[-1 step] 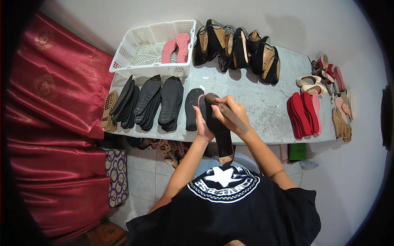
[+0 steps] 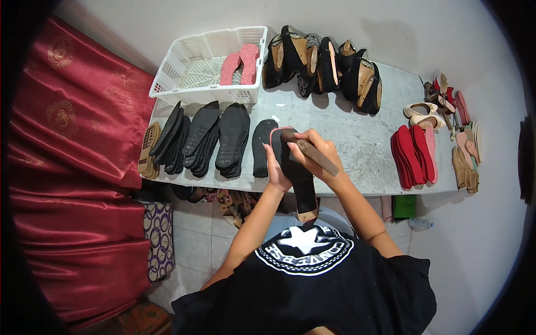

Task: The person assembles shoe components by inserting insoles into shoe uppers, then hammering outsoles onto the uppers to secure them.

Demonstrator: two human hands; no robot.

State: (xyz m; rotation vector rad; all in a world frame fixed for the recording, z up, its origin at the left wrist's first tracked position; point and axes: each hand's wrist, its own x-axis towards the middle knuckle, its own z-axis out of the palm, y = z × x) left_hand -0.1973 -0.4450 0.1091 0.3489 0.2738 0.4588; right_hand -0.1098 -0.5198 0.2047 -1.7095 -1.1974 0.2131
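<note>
My left hand (image 2: pixel 278 172) is wrapped around the side of a shoe (image 2: pixel 290 162), held sole-up over the table's near edge. Its sole is black, with a pink rim at the toe end and a tan heel end toward my chest. In my right hand (image 2: pixel 315 146) is a brown hammer-like tool (image 2: pixel 322 161). Its rounded end lies against or just above the sole near the toe; the contact is not clear. A loose black sole (image 2: pixel 262 153) lies on the table just left of the shoe.
Stacks of black soles (image 2: pixel 232 139) sit at the left, below a white plastic basket (image 2: pixel 206 95) with pink pieces. Several black wedge shoes (image 2: pixel 329 64) stand at the back. Red soles (image 2: pixel 410 156) and light shoes (image 2: pixel 424 114) are at the right. A red curtain (image 2: pixel 72 167) hangs left.
The rounded end of the tool, nearer and larger in the earlier frame, now sits lower at the sole. The handle has shifted slightly. My left hand and the shoe stay in place.
</note>
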